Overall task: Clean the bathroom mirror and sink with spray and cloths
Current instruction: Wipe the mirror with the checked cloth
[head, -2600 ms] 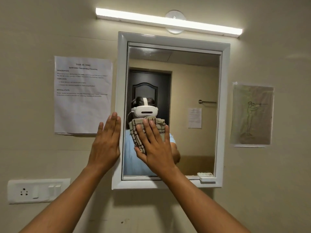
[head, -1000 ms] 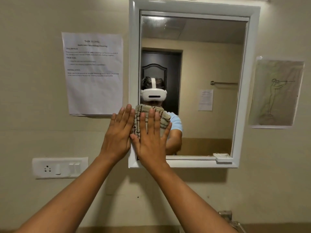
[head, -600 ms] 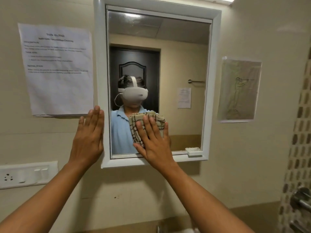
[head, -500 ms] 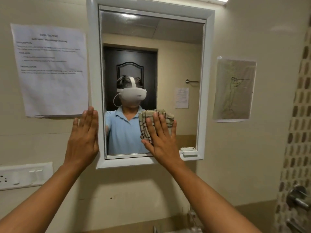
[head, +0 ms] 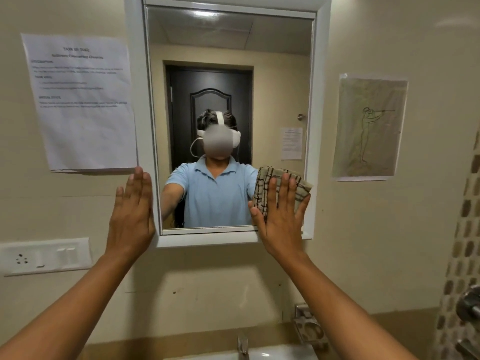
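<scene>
Up on the beige wall, the white-framed mirror (head: 228, 35) fills the middle of the view, its top edge cut off by the picture. Right hand (head: 281, 219) is flat, fingers spread, pressing a folded checked cloth (head: 265, 188) against the glass at the lower right corner, just beside the frame; the hand covers most of the cloth, so only its top and left edges show. Left hand (head: 131, 216) is flat too, fingers together, holding nothing, lying against the wall with its fingertips at the mirror's left frame.

Reflected in the glass: the person in a light blue polo shirt, a dark panelled door behind, a small notice on the far wall. The headset area is blurred out.

Left of the mirror hangs a printed sheet (head: 80, 102), its text too soft to read. Right of it, a taped line drawing (head: 368, 128) of a standing figure. Below left, a white switch-and-socket plate (head: 44, 255), cut off at the edge. At the bottom, only the tap (head: 242, 345) and a sliver of white sink (head: 280, 353) peek in, with a metal holder (head: 309, 326) alongside. Mosaic tile (head: 462, 255) runs down the far right.
</scene>
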Demonstrator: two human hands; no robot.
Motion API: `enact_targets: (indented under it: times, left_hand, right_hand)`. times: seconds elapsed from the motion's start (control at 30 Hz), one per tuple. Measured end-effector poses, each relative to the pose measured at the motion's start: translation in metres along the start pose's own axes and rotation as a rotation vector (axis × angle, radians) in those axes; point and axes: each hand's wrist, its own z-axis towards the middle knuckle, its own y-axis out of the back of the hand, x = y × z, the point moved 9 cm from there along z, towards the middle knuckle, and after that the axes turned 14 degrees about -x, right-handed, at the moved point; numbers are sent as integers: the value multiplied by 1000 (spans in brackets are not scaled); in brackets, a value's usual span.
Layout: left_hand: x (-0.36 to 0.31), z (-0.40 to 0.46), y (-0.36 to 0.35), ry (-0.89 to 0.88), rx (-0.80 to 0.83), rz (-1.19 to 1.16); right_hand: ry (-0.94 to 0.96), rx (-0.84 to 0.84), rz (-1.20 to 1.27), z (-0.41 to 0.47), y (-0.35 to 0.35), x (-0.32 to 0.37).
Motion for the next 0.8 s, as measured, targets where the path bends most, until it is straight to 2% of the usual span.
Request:
enact_targets:
  times: [0.1, 0.27, 0.43, 0.67, 0.8]
  left_hand:
    - [-1, 0, 1, 9, 8, 0]
    - [0, 0, 1, 9, 15, -16]
    - [5, 1, 2, -14, 26, -45]
    - [12, 3, 7, -100, 58, -50]
    - [14, 2, 5, -109, 94, -72]
  right_hand:
    - [47, -4, -16, -10, -8, 20]
    - [14, -9, -17, -9, -15, 38]
    - [136, -15, 54, -18, -24, 116]
    - [124, 17, 76, -23, -45, 198]
    - [80, 10, 95, -18, -45, 219]
